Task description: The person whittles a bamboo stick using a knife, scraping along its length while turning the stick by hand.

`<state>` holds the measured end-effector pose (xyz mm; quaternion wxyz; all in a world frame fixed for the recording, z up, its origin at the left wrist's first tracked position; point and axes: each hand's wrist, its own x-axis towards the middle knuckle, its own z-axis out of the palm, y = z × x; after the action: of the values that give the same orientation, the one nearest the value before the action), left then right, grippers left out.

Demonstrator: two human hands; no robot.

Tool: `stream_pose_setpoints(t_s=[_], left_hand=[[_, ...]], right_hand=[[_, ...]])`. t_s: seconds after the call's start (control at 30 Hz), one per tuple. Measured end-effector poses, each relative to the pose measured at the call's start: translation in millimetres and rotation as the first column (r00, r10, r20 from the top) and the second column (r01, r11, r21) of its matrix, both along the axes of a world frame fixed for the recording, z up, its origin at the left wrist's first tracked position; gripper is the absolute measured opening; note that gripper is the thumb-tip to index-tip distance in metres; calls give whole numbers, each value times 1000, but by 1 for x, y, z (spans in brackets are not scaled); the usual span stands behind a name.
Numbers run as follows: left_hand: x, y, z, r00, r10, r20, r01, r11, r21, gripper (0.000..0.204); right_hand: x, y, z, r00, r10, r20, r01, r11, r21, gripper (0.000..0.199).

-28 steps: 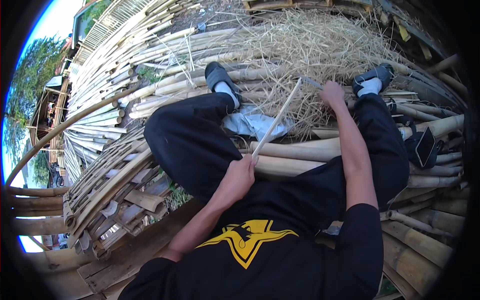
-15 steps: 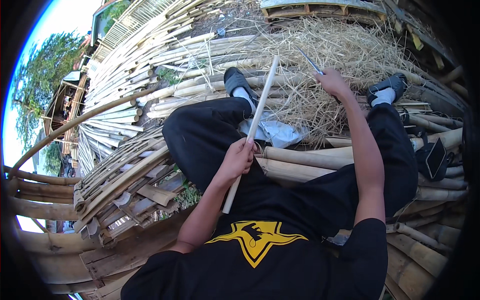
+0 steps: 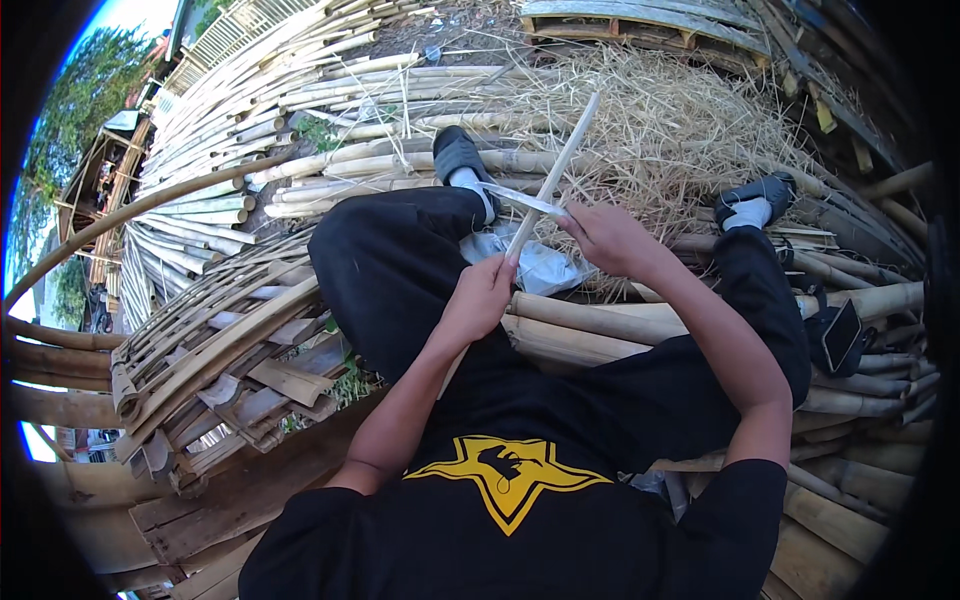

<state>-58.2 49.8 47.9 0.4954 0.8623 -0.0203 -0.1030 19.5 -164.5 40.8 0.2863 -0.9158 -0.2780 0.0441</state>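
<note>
Head view: seated person whittling a pale, slender bamboo strip (image 3: 552, 175) with a thin-bladed knife (image 3: 520, 201), work judged part done.

Left hand (image 3: 480, 297) is clamped around the strip's lower part, holding it slanted up and away over the lap; right hand (image 3: 605, 235) is closed on the knife's handle, the blade lying across the strip just above the left hand. A heap of dry straw-like shavings (image 3: 680, 120) lies beyond the knees, which suggests much trimming already done. The strip's upper length looks clean and even; whether its lower part is finished cannot be told, being hidden in the grip. Round bamboo poles (image 3: 570, 325) lie under the legs, and stacked split bamboo slats (image 3: 230, 340) sit at the person's left.
</note>
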Motion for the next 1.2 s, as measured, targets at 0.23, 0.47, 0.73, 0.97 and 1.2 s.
stream_pose_setpoints(t_s=[0.23,0.47,0.73,0.97,1.2], left_hand=[[-12,-10,7,998,-59,11,55,971,234,32],[-23,-8,-8,997,-66,40,53,961,272,31],[-69,15,22,990,-58,-128,93,952,292,32],[-45,22,25,998,3,-67,14,970,242,31],[-43,14,25,997,-56,-52,68,961,269,30]], right_hand=[[-22,-16,-26,994,78,-76,-71,994,88,39],[-17,-23,-59,998,39,-58,-39,999,-3,31],[55,-169,-110,774,-630,-72,602,765,-228,51],[41,-75,-58,922,-365,-132,380,918,112,43],[-15,-18,-30,995,-54,-80,61,994,90,43]])
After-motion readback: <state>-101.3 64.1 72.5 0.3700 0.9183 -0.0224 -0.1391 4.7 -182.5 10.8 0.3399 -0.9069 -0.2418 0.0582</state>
